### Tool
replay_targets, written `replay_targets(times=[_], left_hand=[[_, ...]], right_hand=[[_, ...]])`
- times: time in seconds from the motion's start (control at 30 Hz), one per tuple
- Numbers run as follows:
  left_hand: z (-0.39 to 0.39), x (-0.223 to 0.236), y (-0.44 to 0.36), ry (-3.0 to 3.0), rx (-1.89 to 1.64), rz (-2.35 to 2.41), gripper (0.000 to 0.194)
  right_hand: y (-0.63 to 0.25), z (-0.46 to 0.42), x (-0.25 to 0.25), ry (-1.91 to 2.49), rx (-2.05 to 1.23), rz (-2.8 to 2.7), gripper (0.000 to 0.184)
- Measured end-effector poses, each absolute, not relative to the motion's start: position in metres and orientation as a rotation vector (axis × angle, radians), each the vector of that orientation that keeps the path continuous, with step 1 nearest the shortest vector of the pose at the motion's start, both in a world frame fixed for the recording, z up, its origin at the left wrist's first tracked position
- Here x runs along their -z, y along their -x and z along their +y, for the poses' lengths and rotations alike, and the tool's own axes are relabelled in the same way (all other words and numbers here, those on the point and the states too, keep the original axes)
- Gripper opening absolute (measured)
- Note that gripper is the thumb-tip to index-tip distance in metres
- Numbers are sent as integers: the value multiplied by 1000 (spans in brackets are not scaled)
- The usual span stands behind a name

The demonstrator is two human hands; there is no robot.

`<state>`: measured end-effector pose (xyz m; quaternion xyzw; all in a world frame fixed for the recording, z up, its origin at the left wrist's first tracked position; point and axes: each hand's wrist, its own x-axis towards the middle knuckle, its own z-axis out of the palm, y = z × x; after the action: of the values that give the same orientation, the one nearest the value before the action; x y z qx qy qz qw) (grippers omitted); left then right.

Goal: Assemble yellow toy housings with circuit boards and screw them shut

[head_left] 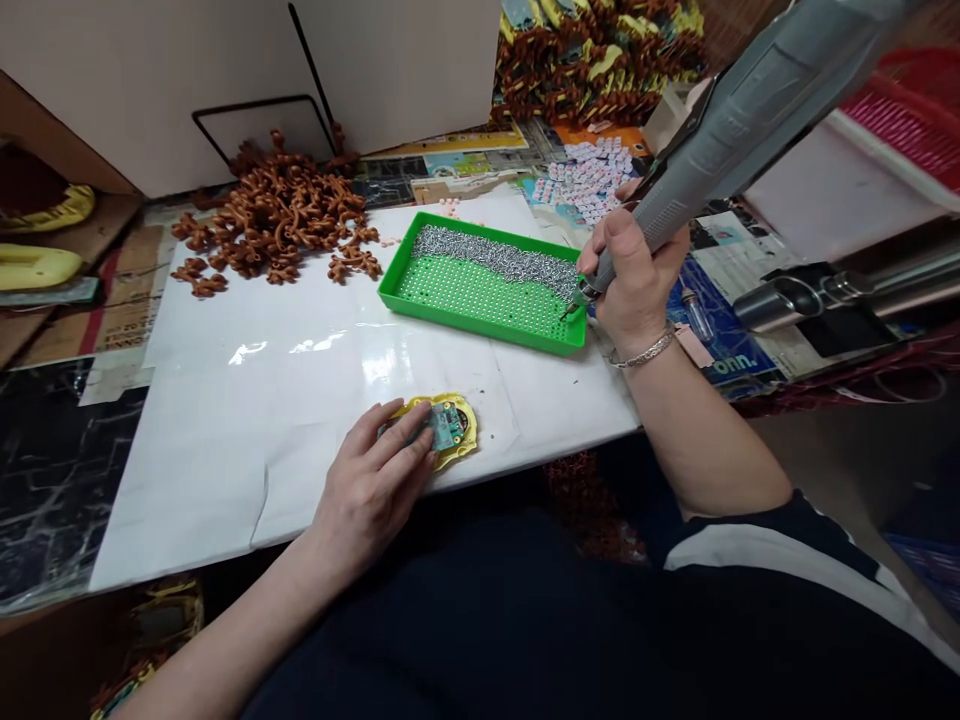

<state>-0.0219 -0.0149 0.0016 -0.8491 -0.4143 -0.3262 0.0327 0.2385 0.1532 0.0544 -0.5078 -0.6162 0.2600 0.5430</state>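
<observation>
My left hand (379, 455) lies over a yellow plastic shell (470, 440) near the table's front edge, fingers holding it against the white surface. Inside the shell sits a green circuit board (450, 424), partly hidden by my fingers. My right hand (637, 265) is wrapped round a grey electric screwdriver (720, 150), which slants down to the left. The screwdriver's bit points into the right end of a green tray (480, 325). Small silver screws (495, 256) are heaped along the tray's far side; its near side shows a bottom full of holes.
Brown plastic pieces (285, 215) are piled at the back left, beside a bent black wire stand (255, 103). Small white-and-pink parts (589, 175) lie behind the tray. Brown-and-yellow pieces (600, 70) are stacked farther back. A metal tube (795, 298) lies at the right.
</observation>
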Motion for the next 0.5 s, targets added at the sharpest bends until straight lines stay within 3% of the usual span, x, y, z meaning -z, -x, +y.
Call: replay_targets(times=[0.1,0.33,0.43,0.5], left_hand=[[-16,-1,22,2564,970,-1303,13],[-20,1,22,2559,863,-1308,12],[-19,2,23,2590,833,-1319,16],[-18,1,24,2601,809,-1318,17]], right_hand=[[-239,156,-53,1172,-627,-1440,64],[-218,160,-70,603,-545,-1182,29],[-193,137,-85,471,-628,-1219,4],[-176,115,-92,557,-712,-1289,9]])
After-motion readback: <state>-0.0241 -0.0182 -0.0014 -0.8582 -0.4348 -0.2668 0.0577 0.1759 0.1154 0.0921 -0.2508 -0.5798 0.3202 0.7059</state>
